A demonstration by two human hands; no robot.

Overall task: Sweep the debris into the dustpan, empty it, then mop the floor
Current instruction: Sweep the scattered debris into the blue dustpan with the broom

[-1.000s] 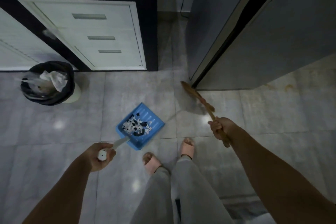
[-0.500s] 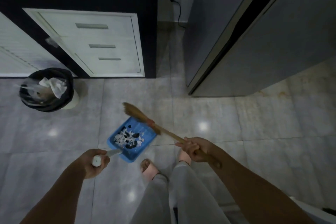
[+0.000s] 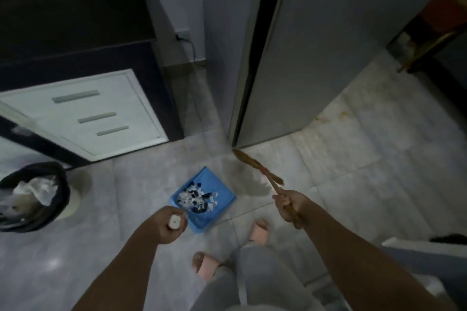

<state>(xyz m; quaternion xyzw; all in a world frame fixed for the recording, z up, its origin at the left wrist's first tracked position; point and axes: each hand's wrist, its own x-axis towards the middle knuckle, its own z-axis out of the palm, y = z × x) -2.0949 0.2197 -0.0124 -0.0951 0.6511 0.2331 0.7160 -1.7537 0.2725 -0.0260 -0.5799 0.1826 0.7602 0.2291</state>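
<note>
Debris [image 3: 197,199] fills the blue dustpan [image 3: 222,193]; bin [image 3: 58,199] holds trash.

Grey trousers [image 3: 255,283], pink slippers [image 3: 260,231]

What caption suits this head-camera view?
Left hand holds blue plastic dustpan of paper scraps; right hand holds straw broom.

Dim indoor light; faint glare on the floor tiles [image 3: 53,264] near left. Soft focus overall, wide-angle bending at edges, deep shadow far left.
</note>
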